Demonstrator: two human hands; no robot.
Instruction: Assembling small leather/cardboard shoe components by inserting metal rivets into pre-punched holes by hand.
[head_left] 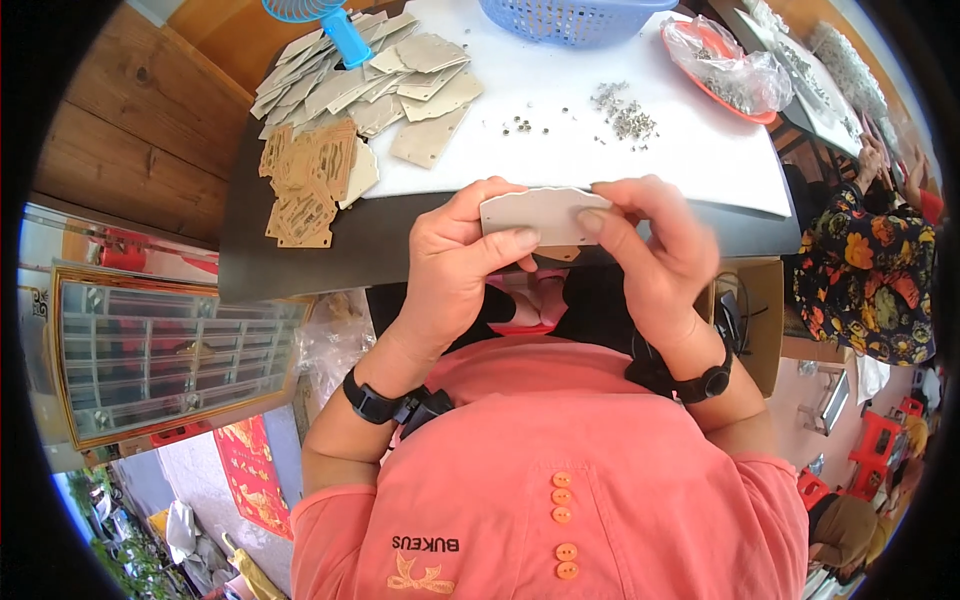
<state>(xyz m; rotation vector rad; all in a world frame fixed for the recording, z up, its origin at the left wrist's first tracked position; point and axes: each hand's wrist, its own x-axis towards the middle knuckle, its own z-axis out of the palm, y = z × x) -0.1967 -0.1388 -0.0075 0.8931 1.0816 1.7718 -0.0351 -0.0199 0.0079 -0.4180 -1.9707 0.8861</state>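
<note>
A grey card piece (535,212) with a wavy top edge and small holes in its corners is held up in front of my body, just off the near table edge. My left hand (445,255) pinches its left end, thumb on the face and fingers behind. At the right end, my right hand (660,250) grips it between thumb and forefinger; that hand is slightly blurred. Below the grey card, a strip of brown card (560,253) shows. Small metal fasteners (628,120) lie scattered on the white sheet (520,85) beyond my hands.
A heap of grey cards (430,95) and brown cards (310,180) covers the table's left side, beside a blue fan (345,40). At the back are a blue basket (575,22) and a red tray (735,108) with a plastic bag. Another person's patterned clothing (870,270) is at right.
</note>
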